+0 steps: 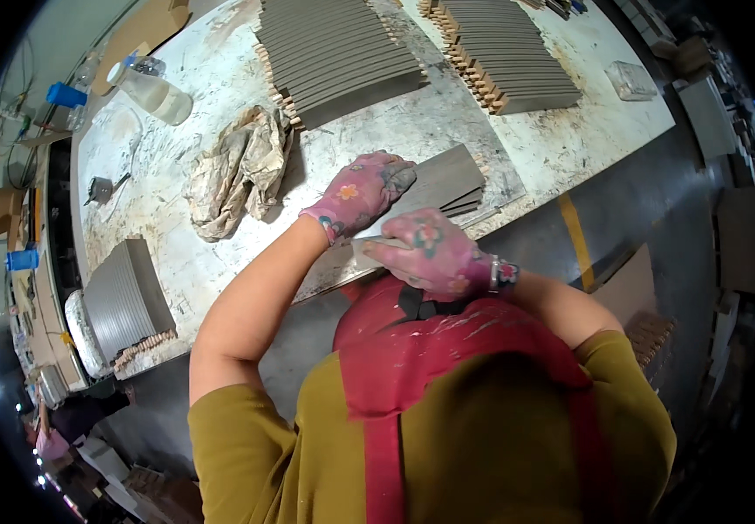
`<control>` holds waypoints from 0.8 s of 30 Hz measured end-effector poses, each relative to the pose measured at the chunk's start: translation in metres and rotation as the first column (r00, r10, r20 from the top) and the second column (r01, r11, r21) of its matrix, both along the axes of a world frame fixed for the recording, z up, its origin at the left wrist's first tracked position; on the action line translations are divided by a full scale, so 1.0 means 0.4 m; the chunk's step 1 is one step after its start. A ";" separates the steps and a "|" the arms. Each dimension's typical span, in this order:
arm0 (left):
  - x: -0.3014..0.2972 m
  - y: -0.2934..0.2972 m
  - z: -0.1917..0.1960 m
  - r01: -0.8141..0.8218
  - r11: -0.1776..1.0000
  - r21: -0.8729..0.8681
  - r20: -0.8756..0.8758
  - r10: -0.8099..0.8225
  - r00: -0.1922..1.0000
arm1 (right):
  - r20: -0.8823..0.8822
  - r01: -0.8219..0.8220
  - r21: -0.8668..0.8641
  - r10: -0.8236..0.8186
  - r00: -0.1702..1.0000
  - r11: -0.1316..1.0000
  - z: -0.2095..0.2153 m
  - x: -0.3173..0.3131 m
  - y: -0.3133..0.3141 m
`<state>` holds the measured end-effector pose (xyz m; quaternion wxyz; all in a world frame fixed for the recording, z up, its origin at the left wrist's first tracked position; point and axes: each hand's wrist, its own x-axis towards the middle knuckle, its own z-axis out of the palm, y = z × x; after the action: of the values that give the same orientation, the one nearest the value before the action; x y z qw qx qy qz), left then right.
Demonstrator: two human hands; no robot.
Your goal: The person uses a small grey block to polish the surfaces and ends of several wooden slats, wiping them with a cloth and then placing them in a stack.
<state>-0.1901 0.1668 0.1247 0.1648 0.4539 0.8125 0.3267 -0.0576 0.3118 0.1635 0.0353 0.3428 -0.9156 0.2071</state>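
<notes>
Both hands wear pink flowered gloves and meet at the near edge of the worktop [526, 144]. The left hand [361, 190] lies flat, fingers spread, pressing down on a small pile of grey panels [443, 179]; its grip is open, holding nothing closed. The right hand [430, 253] curls its fingers around the near end of the same pile at the worktop's edge, so its grip is closed on the grey panels. How many panels lie in that pile cannot be told; only a few layered edges show at its right end. Just left of the left hand sits one crumpled, stained rag [237, 170]. Toward the far edge lie two long fanned rows of grey panels with wooden dowels sticking out of their ends, the left row [338, 52] and the right row [508, 52], well apart from the hands. One more fanned stack [124, 297] rests at the near left corner. One clear plastic bottle [155, 92] lies on its side near the far left corner, and one small clear box [630, 80] sits near the right edge. The person's red apron [447, 349] and chest hide the worktop's edge below the hands.
</notes>
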 end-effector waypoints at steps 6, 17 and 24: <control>0.001 -0.022 0.019 0.071 0.997 -0.021 -0.005 -0.071 0.997 | -0.191 0.338 0.093 -0.316 0.929 0.936 -0.051 0.030 0.089; 0.083 -0.016 0.099 0.029 0.990 -0.136 -0.342 -0.074 0.937 | 0.162 0.833 -0.434 -0.880 0.446 0.343 -0.064 0.161 0.251; 0.002 -0.022 0.130 -0.052 0.985 0.166 0.136 0.029 0.990 | 0.157 0.766 -0.542 -0.853 0.497 0.346 -0.021 0.143 0.242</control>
<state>-0.1894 0.1580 0.1768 0.1728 0.4268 0.7782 0.4270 -0.0006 0.4086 0.1552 0.2997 -0.1678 -0.8561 0.3862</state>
